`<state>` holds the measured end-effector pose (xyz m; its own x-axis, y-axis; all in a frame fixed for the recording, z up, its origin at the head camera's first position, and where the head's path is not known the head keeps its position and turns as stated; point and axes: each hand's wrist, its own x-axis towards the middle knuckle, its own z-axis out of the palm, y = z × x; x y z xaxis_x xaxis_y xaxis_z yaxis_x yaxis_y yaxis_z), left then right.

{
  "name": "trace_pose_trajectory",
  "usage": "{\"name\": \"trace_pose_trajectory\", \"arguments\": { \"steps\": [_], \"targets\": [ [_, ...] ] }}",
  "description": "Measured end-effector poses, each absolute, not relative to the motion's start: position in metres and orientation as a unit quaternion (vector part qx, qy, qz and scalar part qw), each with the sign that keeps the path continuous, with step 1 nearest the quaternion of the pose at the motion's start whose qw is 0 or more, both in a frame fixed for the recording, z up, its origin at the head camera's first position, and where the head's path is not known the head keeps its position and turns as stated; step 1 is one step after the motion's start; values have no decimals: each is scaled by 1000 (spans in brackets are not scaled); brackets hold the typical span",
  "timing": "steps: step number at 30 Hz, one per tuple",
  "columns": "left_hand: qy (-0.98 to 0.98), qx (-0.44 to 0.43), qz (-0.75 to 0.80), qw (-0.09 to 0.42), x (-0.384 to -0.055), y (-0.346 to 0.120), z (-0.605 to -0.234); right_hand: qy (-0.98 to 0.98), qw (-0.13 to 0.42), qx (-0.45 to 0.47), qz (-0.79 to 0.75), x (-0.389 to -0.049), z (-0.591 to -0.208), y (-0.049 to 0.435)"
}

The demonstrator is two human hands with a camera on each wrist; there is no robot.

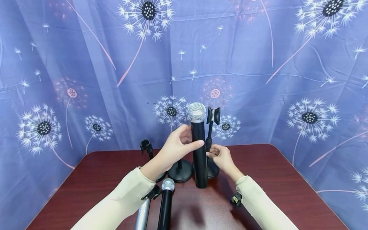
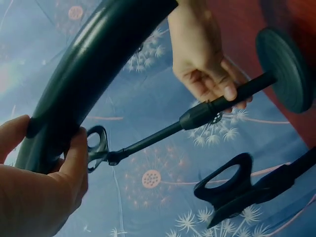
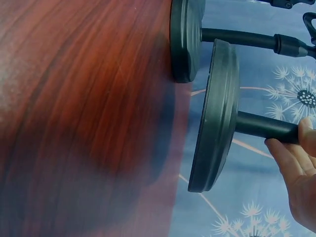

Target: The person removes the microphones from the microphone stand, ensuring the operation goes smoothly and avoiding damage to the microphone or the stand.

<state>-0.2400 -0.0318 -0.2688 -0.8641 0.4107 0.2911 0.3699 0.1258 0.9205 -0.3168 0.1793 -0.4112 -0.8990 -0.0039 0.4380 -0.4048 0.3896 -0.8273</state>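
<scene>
My left hand (image 1: 178, 143) holds an upright black microphone (image 1: 199, 153) with a silver mesh head, thumb in front and fingers partly hidden behind it. In the left wrist view, thumb and fingers pinch the microphone's black body (image 2: 94, 64). Just right of it, my right hand (image 1: 221, 156) grips the pole of a black microphone stand (image 1: 213, 115), its clip at the top beside the mesh head. The right wrist view shows the thumb and fingers around that pole (image 3: 266, 127), with the round base (image 3: 217, 118) raised off the tabletop.
A second stand's round base (image 1: 179, 174) is on the dark red table (image 1: 109, 179), mostly behind the left hand. Further left shows another stand's clip (image 1: 146, 145). A black microphone (image 1: 165, 204) and a silver-bodied one (image 1: 142, 214) lie near the front. A blue dandelion-print curtain (image 1: 258, 111) surrounds the table.
</scene>
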Motion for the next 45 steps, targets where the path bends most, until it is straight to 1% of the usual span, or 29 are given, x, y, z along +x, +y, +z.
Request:
{"name": "trace_pose_trajectory", "arguments": {
  "steps": [6, 10, 14, 23, 29, 37, 45],
  "targets": [
    [781, 237, 577, 48, -233, -43, -285, -802, 174, 134, 555, -316, -409, 177],
    [793, 218, 565, 71, -231, -47, -304, -807, 169, 119, 554, -316, -409, 177],
    [797, 203, 560, 95, -226, -50, -320, -807, 166, 116, 555, -320, -414, 179],
    [808, 174, 547, 132, -216, -51, -349, -807, 179, 130, 548, -320, -412, 180],
    [812, 150, 540, 164, -211, -53, -368, -812, 169, 124, 544, -321, -414, 182],
    [798, 138, 554, 195, -205, -52, -391, -819, 158, 113, 540, -323, -418, 183],
    [805, 131, 536, 218, -202, -52, -406, -815, 153, 119, 545, -321, -418, 182]
  ]
}}
